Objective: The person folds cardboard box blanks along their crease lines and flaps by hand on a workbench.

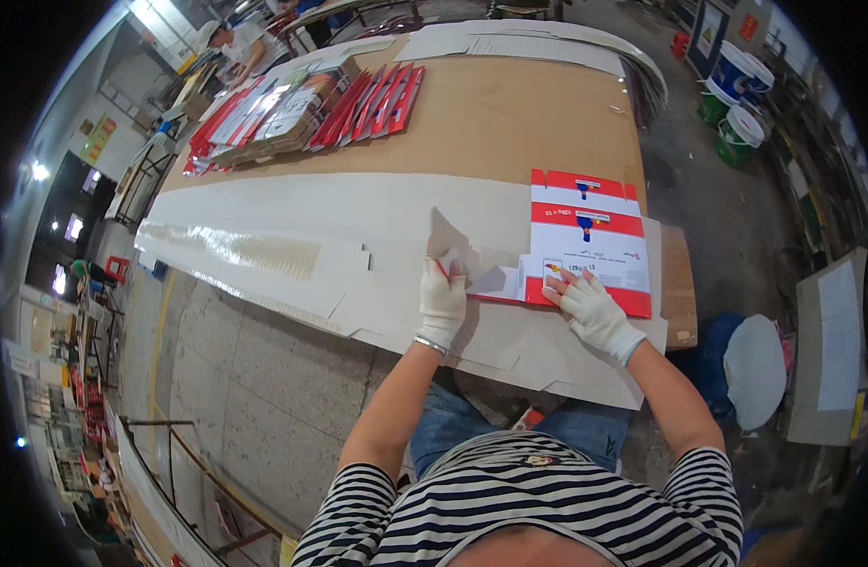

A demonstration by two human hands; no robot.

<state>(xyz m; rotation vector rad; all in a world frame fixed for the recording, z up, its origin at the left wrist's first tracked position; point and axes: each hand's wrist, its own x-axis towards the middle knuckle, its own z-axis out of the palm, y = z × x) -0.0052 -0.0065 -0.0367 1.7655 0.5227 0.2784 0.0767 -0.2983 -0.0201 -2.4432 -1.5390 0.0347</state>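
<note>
Left hand (442,300) pinches a carton flap (450,260); right hand (592,307) presses flat, grip open, on red-and-white carton (592,248).

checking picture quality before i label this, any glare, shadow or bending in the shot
Head view: fisheye bends the table edge and blackens the corners; a glossy glare streak lies on the white sheets at left; bright lamps blow out the upper left; the gloved left hand and right hand on the red-and-white flat carton look sharp, shadows soft.
</note>
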